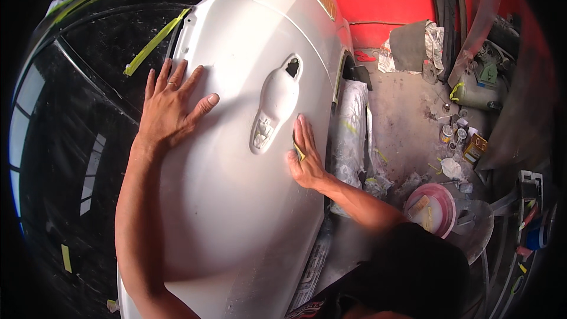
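A pale grey-white car door panel [236,201] fills the middle, with a recessed door-handle opening [277,97] and no handle in it. My left hand [171,103] lies open on the panel's upper edge beside the dark window, fingers spread, a ring on one finger. Right of the handle recess, my right hand [305,156] presses against the panel with fingers together. Under its palm and thumb shows the yellow-and-dark edge of a thin sheet, apparently sandpaper [299,150]; the rest is hidden by the hand.
Yellow-green masking tape [156,41] hangs at the window edge. Plastic sheeting [352,136] covers the wheel area. On the floor stand a pink basin [451,204] with whitish liquid, several small cans [447,134] and a tank-like machine [481,88]. Paper [387,59] leans by the red wall.
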{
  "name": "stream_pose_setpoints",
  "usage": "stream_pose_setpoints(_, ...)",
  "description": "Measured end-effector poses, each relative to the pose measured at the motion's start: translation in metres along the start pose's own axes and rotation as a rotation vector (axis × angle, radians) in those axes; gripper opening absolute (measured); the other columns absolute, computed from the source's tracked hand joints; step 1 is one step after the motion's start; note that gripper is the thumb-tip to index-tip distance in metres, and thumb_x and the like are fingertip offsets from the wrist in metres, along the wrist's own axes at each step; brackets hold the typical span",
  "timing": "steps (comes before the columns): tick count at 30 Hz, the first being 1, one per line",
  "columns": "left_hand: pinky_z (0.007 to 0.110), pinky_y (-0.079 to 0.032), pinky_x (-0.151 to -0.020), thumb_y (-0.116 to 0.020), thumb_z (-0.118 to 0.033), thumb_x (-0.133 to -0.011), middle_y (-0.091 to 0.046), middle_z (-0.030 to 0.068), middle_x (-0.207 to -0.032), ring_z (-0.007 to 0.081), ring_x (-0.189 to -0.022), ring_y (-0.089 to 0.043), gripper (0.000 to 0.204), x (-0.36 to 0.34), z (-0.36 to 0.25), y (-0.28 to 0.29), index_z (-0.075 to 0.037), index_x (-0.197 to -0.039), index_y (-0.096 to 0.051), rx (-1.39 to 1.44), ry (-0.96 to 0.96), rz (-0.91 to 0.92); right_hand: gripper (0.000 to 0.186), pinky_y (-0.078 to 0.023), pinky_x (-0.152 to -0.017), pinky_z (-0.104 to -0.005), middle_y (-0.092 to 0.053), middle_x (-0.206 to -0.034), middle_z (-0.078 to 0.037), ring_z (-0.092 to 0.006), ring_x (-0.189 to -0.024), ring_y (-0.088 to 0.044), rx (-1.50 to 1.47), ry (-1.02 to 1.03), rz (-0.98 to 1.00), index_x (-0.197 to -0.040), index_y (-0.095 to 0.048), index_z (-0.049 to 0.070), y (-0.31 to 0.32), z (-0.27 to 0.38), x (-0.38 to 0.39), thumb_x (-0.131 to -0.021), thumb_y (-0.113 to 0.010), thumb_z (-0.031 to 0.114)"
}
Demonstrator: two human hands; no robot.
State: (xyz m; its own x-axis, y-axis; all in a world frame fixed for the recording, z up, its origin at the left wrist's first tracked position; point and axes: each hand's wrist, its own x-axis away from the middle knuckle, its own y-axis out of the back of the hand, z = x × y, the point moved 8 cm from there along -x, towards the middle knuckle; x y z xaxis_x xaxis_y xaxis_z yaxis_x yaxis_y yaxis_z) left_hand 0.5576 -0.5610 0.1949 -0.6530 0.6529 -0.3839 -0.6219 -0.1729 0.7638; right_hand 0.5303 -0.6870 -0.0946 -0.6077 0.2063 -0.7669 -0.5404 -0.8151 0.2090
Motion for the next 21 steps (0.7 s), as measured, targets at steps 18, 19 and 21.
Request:
stream_pose_setpoints(18,0.05,-0.006,-0.123,-0.035,-0.08,-0.087,-0.038,0.0201,-0.153,0.0334,-0.149,-0.022,0.086,-0.009,-0.008,0.006,-0.018,-0.145,-0.05,0.009,-0.03,0.009,0.074,-0.005,-0.123,-0.0432,-0.008,-0.161,-0.028,-0.0382,-0.15,-0.007,0.018,-0.237,-0.056,-0.153,-0.008,-0.007,0.055,-0.084,-0.137,-0.105,-0.019,0.048)
stream_pose_setpoints(19,0.05,-0.006,-0.123,-0.035,-0.08,-0.087,-0.038,0.0201,-0.153,0.0335,-0.149,-0.022,0.086,-0.007,-0.006,0.004,-0.018,-0.144,-0.05,0.016,-0.024,0.014,0.075,-0.005,-0.123,-0.044,-0.006,-0.16,-0.028,-0.0399,-0.15,-0.006,0.018,-0.222,-0.038,-0.153,-0.007,-0.007,0.039,-0.07,-0.105,-0.105,-0.02,0.049)
stream_pose_setpoints(21,0.05,-0.007,-0.122,-0.037,-0.079,-0.088,-0.038,0.0205,-0.153,0.0339,-0.149,-0.022,0.085,-0.003,0.0,0.01,-0.017,-0.144,-0.051,0.005,-0.016,0.006,0.075,-0.006,-0.123,-0.0449,-0.005,-0.16,-0.029,-0.0415,-0.15,-0.006,0.032,-0.047,-0.025,-0.153,-0.004,-0.007,0.016,-0.039,-0.054,-0.105,-0.02,0.048)
